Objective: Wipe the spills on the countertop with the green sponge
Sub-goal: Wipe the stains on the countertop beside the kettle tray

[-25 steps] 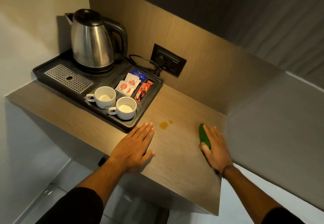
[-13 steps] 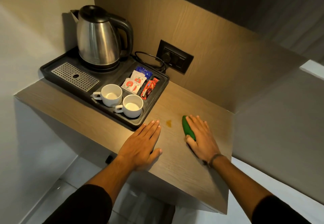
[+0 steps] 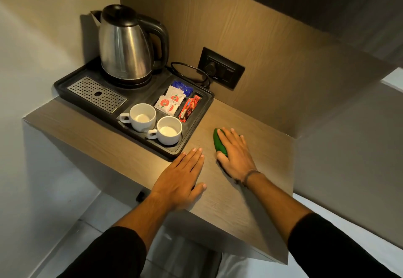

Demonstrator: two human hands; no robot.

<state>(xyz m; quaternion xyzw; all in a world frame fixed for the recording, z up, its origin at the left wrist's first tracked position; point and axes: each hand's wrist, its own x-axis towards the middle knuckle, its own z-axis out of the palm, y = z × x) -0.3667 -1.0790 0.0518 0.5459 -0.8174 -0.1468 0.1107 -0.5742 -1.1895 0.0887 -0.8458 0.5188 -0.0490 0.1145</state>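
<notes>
My right hand lies flat on the green sponge and presses it onto the wooden countertop, just right of the black tray's front corner. Only the sponge's left edge shows past my fingers. No spill is visible on the wood; the spot where the sponge sits is hidden. My left hand rests palm down on the countertop near its front edge, fingers together, holding nothing.
A black tray on the left holds a steel kettle, two white cups, sachets and a drip grate. A wall socket with a cable sits behind. Walls close in at the back and right.
My right hand has slid the sponge leftward across the countertop, over the place where the orange-brown spill lay. The spill no longer shows. My left hand has stayed put.
</notes>
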